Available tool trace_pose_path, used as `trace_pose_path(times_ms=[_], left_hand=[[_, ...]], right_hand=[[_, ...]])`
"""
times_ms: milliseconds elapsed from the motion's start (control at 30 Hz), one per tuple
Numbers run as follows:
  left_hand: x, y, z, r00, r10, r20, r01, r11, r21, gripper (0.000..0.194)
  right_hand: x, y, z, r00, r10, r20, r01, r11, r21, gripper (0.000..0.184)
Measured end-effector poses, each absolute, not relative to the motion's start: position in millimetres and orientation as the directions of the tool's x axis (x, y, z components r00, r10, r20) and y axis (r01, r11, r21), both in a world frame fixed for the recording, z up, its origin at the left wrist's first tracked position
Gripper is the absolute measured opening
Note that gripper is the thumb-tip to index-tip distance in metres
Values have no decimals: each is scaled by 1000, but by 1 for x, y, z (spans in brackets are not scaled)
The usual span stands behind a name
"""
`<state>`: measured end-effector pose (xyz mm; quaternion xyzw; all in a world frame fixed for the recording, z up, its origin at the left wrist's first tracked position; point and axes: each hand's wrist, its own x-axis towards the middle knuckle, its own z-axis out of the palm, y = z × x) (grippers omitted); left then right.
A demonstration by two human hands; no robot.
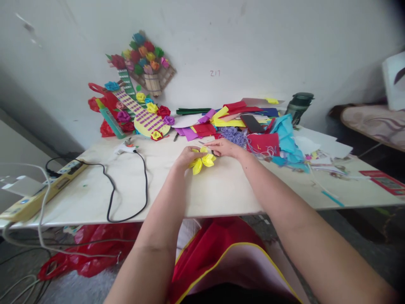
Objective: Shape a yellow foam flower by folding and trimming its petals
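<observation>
Pinching the yellow flower [198, 166] between thumb and fingers, the left hand [186, 157] has it by its far-left side, petals fanning toward the wearer, low over the tabletop [221, 194]. The right hand [227, 147] is just beside it, palm down, fingers bent over a dark-handled tool [214, 153], probably scissors; can't tell how firmly those fingers close, hand hides most of it. Likely risk: thin petals crease or tear if the left pinch tightens or the two hands pull apart. A narrow pale tip [201, 142] shows just beyond the flower, maybe the tool's, so a slip could nick a petal or a left fingertip. Purple yarn [234, 136] lies close beyond the right hand; a sleeve-less wrist could drag strands toward the flower. Glue gun [125, 147] sits left of the grip, its black cord [146, 185] looping nearer the wearer; a left elbow swinging out might snag it. Pose: both forearms reach forward from the near edge, converging at the flower, left wrist slightly bent inward, right forearm slanting in from the right.
</observation>
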<state>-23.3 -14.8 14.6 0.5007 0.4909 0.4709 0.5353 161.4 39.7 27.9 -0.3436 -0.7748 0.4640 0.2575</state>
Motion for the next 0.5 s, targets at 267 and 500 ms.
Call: trace_pose_path(times_ms=[267,500], left_hand=[[-23,-17,17,27,997,-67,38,66,997,34],[-27,-13,11,51,999,3,159,-11,987,32]], right_hand=[[164,33,22,-571,818,68,220,233,-947,49],[173,22,32,-598,798,-70,298,140,-944,49]])
